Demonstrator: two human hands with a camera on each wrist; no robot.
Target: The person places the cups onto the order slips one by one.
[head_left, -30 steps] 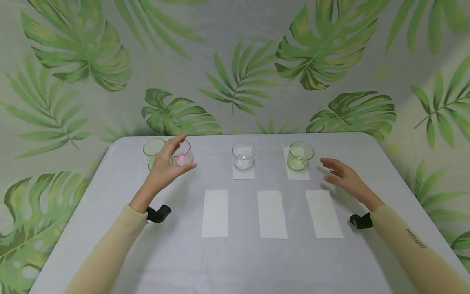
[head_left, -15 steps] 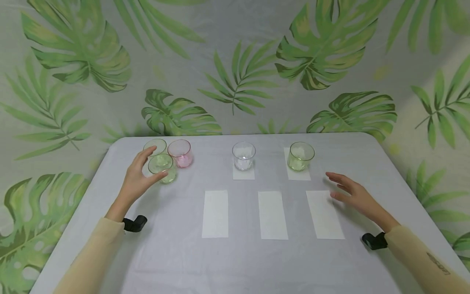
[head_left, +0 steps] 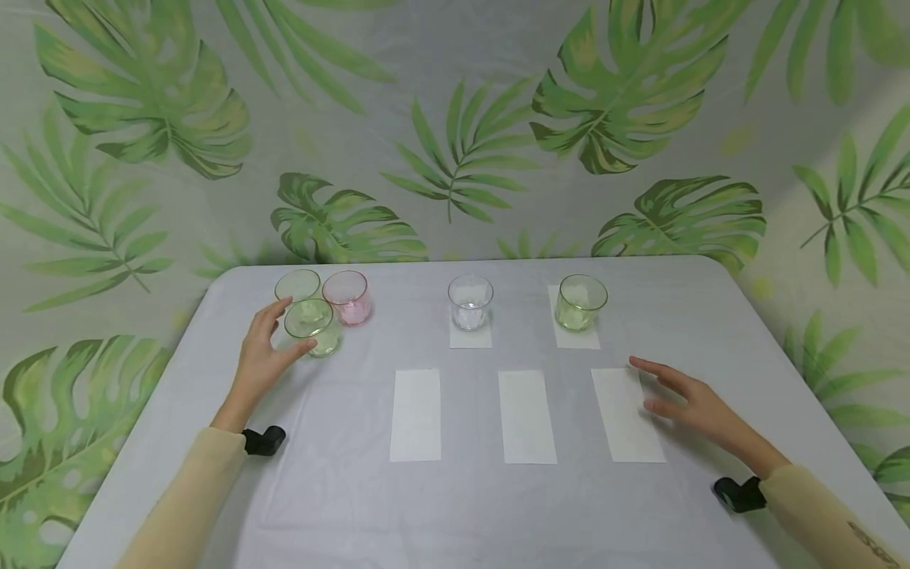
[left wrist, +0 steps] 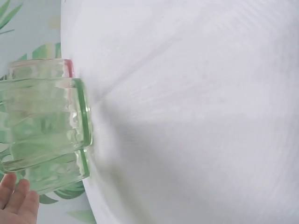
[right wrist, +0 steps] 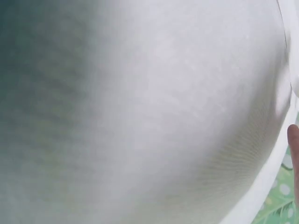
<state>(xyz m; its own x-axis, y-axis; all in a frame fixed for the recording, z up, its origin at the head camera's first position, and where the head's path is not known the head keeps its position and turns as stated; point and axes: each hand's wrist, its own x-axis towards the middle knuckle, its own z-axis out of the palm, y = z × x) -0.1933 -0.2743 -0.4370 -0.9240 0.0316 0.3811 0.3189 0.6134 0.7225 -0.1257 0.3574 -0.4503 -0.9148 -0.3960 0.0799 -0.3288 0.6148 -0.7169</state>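
Note:
In the head view my left hand [head_left: 260,359] is at the near green glass [head_left: 313,328]. Its thumb lies in front of that glass and its fingers are at the glass's left side, spread apart from the thumb. Whether skin meets glass I cannot tell. The left wrist view shows the fingertips [left wrist: 19,198] close beside the green glass [left wrist: 46,121]. Behind it stand another green glass [head_left: 297,283] and a pink glass [head_left: 348,299]. My right hand [head_left: 693,399] hovers over the right front white paper strip [head_left: 626,431], holding nothing, fingers loosely extended.
A clear glass [head_left: 471,304] and a green glass [head_left: 580,304] stand on white strips in the back row. Two more front strips, the left strip [head_left: 415,415] and the middle strip [head_left: 528,416], lie on the white tablecloth [head_left: 455,514]. A leaf-patterned cloth [head_left: 455,158] hangs behind.
My left hand has drawn back leftward from near the pink glass and come down to the near green glass. My right hand has moved right and nearer, away from the green glass.

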